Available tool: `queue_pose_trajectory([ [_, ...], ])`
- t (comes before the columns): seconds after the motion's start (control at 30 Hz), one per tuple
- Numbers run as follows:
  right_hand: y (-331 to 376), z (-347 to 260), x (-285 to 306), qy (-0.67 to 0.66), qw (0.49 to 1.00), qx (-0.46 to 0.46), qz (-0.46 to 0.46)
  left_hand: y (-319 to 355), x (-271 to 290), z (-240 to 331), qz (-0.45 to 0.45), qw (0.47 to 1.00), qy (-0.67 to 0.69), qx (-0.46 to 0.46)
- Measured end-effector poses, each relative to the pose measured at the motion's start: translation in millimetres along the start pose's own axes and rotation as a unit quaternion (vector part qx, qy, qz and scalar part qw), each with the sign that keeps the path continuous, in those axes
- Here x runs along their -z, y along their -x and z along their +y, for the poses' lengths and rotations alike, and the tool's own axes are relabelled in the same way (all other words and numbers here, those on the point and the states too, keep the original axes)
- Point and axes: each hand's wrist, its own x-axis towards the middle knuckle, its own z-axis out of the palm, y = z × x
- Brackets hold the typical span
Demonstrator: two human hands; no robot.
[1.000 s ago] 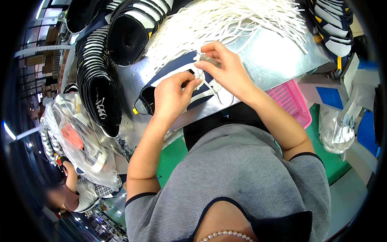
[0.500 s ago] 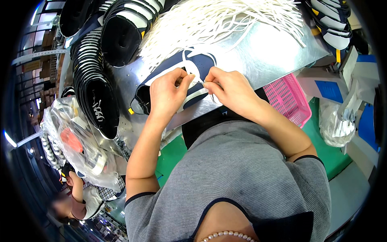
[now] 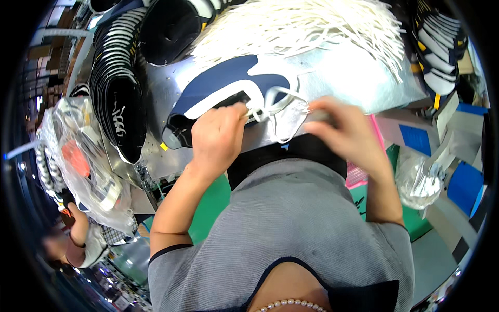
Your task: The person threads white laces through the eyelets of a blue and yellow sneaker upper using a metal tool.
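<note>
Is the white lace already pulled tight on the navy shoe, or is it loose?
Loose. The white lace forms slack loops beside the navy shoe, between the left hand and the blurred right hand.

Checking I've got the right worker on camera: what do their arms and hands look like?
Both forearms are bare, with no gloves, rings or watch visible on the left hand or the right hand, though the right is motion-blurred. Short grey sleeves with dark trim end above the elbows.

Two hands (image 3: pixel 221 136), one navy shoe (image 3: pixel 223 88)
</note>
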Motion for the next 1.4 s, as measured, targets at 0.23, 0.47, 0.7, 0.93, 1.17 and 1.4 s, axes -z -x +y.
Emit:
queue_pose_trajectory([
  [0.23,-71.8,24.5,-15.7,-0.192,0.974,0.077,0.092,-7.2,3.0,4.5,0.025,0.997,0.067,-0.023],
  [0.47,-65.6,9.2,-38.5,-0.205,0.960,0.114,0.152,-28.8,26.0,-36.6,-0.347,0.672,0.498,0.423],
  [0.7,-60.2,8.2,-45.2,-0.158,0.966,0.095,0.180,-29.4,0.5,-31.5,-0.326,0.657,0.540,0.413],
  [0.93,-56.5,22.9,-44.4,-0.289,0.943,-0.002,0.165,-6.5,-13.0,-44.4,-0.117,0.906,0.323,0.246],
  [1.17,-59.8,31.0,-39.6,-0.289,0.947,0.038,0.134,-8.1,-30.5,-47.8,-0.164,0.843,0.436,0.270],
  [1.4,-54.0,57.3,-33.3,-0.293,0.945,0.031,0.139,-30.3,36.5,-33.8,0.004,0.994,0.087,0.067],
])
